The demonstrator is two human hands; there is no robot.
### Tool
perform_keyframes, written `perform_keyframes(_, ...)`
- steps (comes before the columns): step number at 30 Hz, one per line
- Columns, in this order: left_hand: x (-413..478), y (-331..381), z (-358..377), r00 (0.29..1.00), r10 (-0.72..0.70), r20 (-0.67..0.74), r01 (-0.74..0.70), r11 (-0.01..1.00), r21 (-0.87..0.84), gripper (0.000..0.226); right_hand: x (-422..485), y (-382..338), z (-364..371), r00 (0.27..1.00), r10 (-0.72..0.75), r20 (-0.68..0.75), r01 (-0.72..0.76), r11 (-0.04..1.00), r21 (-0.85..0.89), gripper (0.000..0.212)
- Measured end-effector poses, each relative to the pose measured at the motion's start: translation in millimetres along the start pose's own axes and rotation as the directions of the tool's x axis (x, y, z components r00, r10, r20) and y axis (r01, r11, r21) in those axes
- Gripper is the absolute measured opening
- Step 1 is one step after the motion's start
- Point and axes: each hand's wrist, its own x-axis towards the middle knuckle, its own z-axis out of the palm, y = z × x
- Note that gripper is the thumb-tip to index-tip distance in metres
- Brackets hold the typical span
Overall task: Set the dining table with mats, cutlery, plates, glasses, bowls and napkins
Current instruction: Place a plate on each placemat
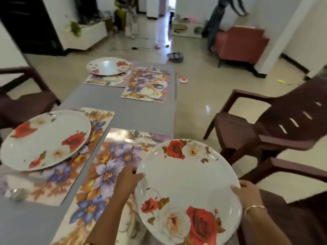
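The left hand [130,178] is gripping the left rim of a white rose-printed plate [187,193], fingers curled around its edge, while the right hand [247,195], wearing a thin bracelet [255,208] at the wrist, is clasping the opposite rim with the thumb lying on top. The plate is hanging tilted between both hands, over the near right corner of the grey table [134,110] and partly past its edge; whether it is touching anything beneath cannot be told. Under and just left of it a floral mat [106,167] is lying lengthwise, with a spoon [135,133] and other cutlery, too blurred to name, resting at its far end. To the left, a second mat [58,177] is carrying a matching plate [46,140], which is sitting on its far part and overhanging the mat's left side. Further up the table, two more mats are lying side by side: the right one [148,84] is showing only a small piece of cutlery at its far end, and the left one [104,80] is holding a third plate [108,66] at its far end. Dark brown plastic chairs are standing on both sides, one at the right [276,124] near the held plate and one at the left [23,92]. Beyond the table, a red armchair [238,45] is sitting on the glossy tiled floor [203,89], and blurred figures are standing in the background.
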Motion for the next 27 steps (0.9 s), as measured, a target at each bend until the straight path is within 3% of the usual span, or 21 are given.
perform_keyframes(6,-41.7,-9.6,10.2,0.944,-0.264,-0.197,0.226,0.954,-0.196,0.033,51.3,-31.4,10.8,0.948,-0.143,0.284,0.199,0.964,-0.178,0.008)
perform_keyframes(15,-75.9,-59.0,-3.0,0.765,-0.495,-0.413,0.404,0.867,-0.292,0.02,71.7,-69.5,96.9,0.783,-0.185,0.594,0.363,0.911,-0.195,0.021)
perform_keyframes(22,-85.2,-65.2,-0.8,0.631,-0.588,-0.506,0.464,0.809,-0.361,0.023,66.9,-85.0,146.4,0.708,-0.202,0.677,0.491,0.829,-0.266,0.017)
perform_keyframes(27,-84.4,-69.9,0.6,0.6,-0.611,-0.517,0.505,0.79,-0.347,0.021,66.7,-87.2,162.0,0.678,-0.233,0.697,0.551,0.789,-0.273,0.024)
